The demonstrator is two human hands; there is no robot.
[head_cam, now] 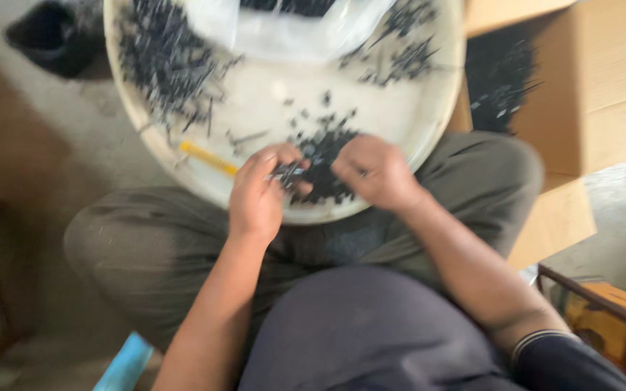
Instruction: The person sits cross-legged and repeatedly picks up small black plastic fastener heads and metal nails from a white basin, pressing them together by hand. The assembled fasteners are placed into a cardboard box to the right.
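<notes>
A wide white basin (436,94) rests against my knees and holds piles of small black screws (161,58). My left hand (259,192) is closed on a small bundle of dark screws (286,174) at the basin's near rim. My right hand (374,170) sits just to the right, fingers curled into the near pile of black pieces (324,156); blur hides whether it grips any. A yellow stick-like thing (208,158) lies in the basin left of my left hand.
A clear plastic bag (291,32) lies at the basin's far side. An open cardboard box (581,87) with more black screws (498,80) stands to the right. A dark object (48,36) is at the upper left, a blue edge (124,362) near the bottom.
</notes>
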